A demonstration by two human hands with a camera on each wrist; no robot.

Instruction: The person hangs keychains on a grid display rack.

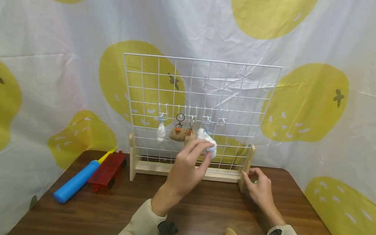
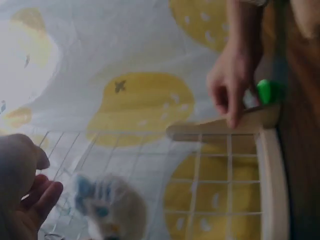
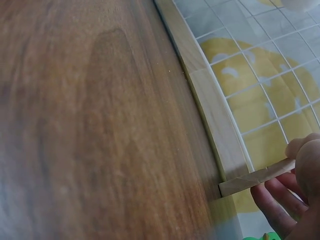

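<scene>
A white wire grid panel (image 1: 226,98) stands upright in a wooden base (image 1: 221,177). From its hooks hang a slim white plush keychain (image 1: 161,132), brown plush keychains (image 1: 177,134) and a larger white plush keychain (image 1: 210,139) with a blue ring. My left hand (image 1: 186,166) is raised in front of that larger one, fingers loosely bent; the left wrist view shows a gap between the fingertips (image 2: 52,192) and the plush (image 2: 122,207). Low at the right, my right hand (image 1: 259,186) grips the wooden side post (image 3: 257,179) between thumb and fingers.
At the left of the brown table (image 1: 205,209) lie a blue pump (image 1: 77,181) with a yellow nozzle and a red toy wagon (image 1: 108,168). A bare hook (image 1: 222,121) sits right of the plushes. Something green (image 2: 270,91) is beyond the right post. Patterned cloth (image 1: 308,130) hangs behind.
</scene>
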